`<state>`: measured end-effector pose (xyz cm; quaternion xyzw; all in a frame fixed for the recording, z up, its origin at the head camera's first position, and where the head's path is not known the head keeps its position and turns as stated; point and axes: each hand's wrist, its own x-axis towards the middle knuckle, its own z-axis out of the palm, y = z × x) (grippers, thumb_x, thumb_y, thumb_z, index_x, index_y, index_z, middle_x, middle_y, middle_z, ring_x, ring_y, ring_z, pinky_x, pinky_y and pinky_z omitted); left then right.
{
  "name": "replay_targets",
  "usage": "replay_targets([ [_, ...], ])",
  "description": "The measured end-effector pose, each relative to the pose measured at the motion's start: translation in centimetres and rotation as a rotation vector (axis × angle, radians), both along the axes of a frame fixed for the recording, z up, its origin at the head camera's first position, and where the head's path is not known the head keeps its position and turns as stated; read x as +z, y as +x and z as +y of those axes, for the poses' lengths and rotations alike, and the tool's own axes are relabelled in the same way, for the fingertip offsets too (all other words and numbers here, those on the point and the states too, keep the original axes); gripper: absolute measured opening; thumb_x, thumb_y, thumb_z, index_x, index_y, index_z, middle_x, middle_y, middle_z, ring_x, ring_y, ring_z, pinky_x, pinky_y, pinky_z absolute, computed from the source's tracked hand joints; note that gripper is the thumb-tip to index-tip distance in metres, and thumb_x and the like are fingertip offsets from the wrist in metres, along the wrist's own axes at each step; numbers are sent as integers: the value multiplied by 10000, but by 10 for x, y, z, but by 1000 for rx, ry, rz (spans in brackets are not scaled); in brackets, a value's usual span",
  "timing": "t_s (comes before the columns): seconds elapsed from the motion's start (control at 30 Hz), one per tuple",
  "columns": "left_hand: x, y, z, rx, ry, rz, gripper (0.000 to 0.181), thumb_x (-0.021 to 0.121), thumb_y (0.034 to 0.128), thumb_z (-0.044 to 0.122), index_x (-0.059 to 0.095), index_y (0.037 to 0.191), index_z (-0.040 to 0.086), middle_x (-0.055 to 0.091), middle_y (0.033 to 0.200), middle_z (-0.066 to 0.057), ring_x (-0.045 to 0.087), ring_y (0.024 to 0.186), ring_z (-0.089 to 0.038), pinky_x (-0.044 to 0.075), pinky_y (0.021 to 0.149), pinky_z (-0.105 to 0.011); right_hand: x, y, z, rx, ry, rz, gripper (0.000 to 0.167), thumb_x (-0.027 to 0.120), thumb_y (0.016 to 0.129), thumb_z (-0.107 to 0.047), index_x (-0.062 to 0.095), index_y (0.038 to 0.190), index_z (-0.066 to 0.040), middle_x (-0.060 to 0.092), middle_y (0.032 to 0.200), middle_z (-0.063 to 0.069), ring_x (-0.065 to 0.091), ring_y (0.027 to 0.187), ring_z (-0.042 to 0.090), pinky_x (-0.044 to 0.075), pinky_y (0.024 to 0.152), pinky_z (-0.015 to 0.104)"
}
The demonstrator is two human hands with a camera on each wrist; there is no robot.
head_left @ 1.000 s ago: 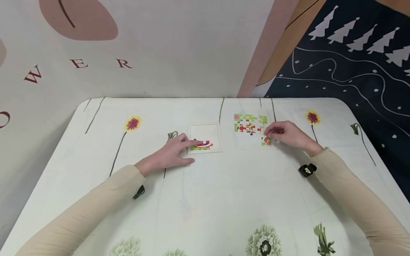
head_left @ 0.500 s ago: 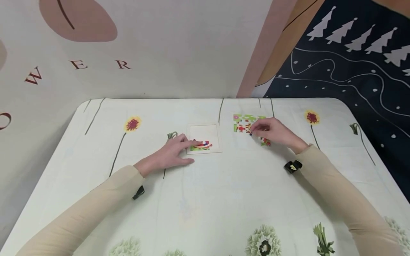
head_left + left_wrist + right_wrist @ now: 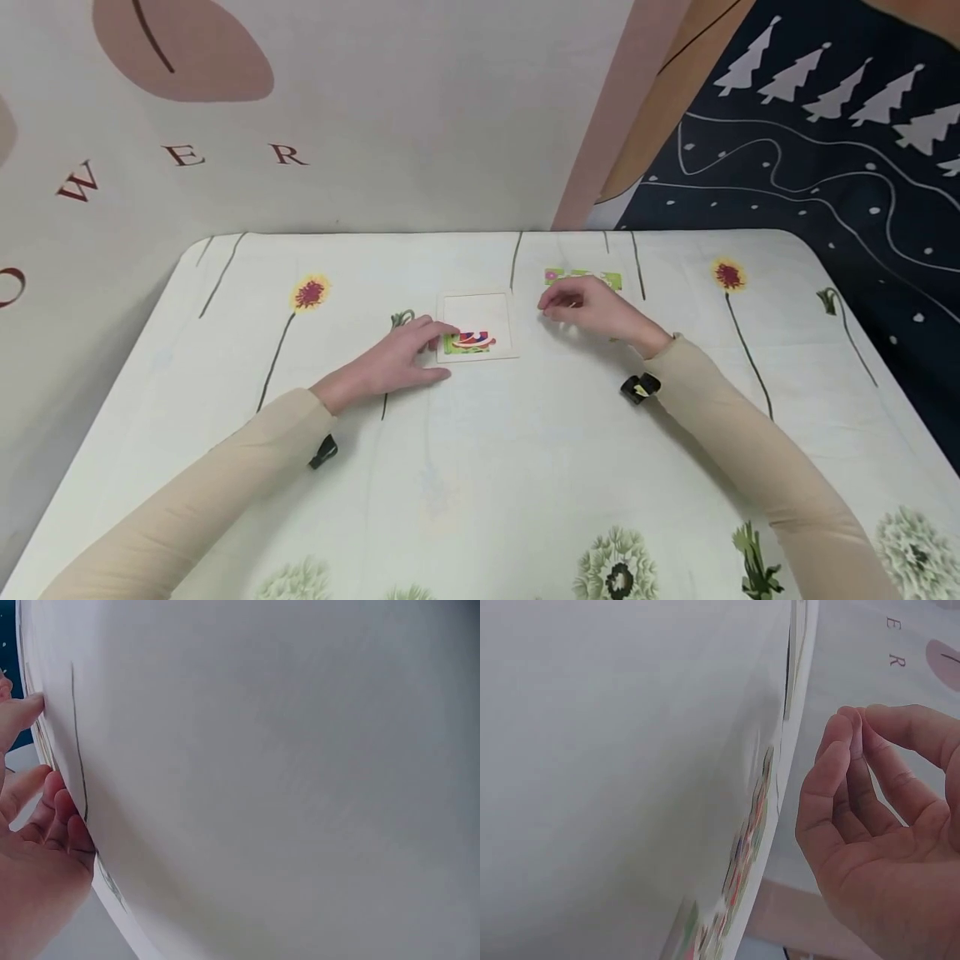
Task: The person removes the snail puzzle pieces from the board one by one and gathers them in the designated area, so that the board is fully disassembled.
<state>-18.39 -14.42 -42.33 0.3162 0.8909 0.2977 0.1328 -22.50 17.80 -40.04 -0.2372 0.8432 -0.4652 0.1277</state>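
Observation:
A flat, pale square puzzle frame [image 3: 480, 312] lies near the middle of the table, several joined red, white and green jigsaw pieces [image 3: 474, 342] along its near edge. My left hand [image 3: 393, 360] rests at the frame's left side, fingers extended, forefinger at the left end of those pieces. To the right, my right hand [image 3: 596, 310] hovers above the loose puzzle pieces [image 3: 553, 276] and hides most of them. In the right wrist view, thumb and forefinger of that hand [image 3: 889, 817] meet in a pinch; the puzzle piece between them is mostly hidden by the fingertips.
A white tablecloth [image 3: 480, 467] printed with flowers covers the table. Behind it stands a pale wall [image 3: 420, 150] with letters; a dark cloth [image 3: 795, 175] with white trees hangs at the right. Black wrist cameras [image 3: 641, 388] hang below both cuffs.
My right hand has moved left from the right end of the loose pieces toward the frame, fingers still pinched. My left forefinger has drawn back slightly, uncovering more of the joined pieces.

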Motion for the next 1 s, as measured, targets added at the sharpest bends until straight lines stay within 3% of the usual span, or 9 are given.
replay_targets([
  [0.17,-2,0,-1,8,37,17,436,711,872,133,586,1274,19,486,889,-21,415,797,-176,356,699,-329,-2,0,-14,41,0,-23,127,614,896,37,689,998,36,674,953,109,598,829,216,464,751,262],
  [0.47,-4,2,0,74,88,23,356,697,886,110,644,1238,96,477,1044,-100,387,970,-256,311,826,-404,-3,2,-39,127,55,-65,169,614,922,-43,703,1062,-9,673,1006,44,568,822,188,447,725,298],
  [0.7,-5,1,0,104,114,4,318,678,898,92,666,1216,106,485,1058,-113,395,978,-261,305,830,-417,-4,5,-54,192,138,-72,184,624,918,-37,705,1081,-16,678,1059,66,590,910,181,458,831,313],
  [1.0,-5,-3,-1,111,116,-5,313,691,890,93,673,1202,89,495,1060,-117,398,977,-269,302,822,-410,-4,6,-61,200,230,-55,265,654,907,-85,687,1161,-19,635,1107,93,531,916,196,432,814,316],
])
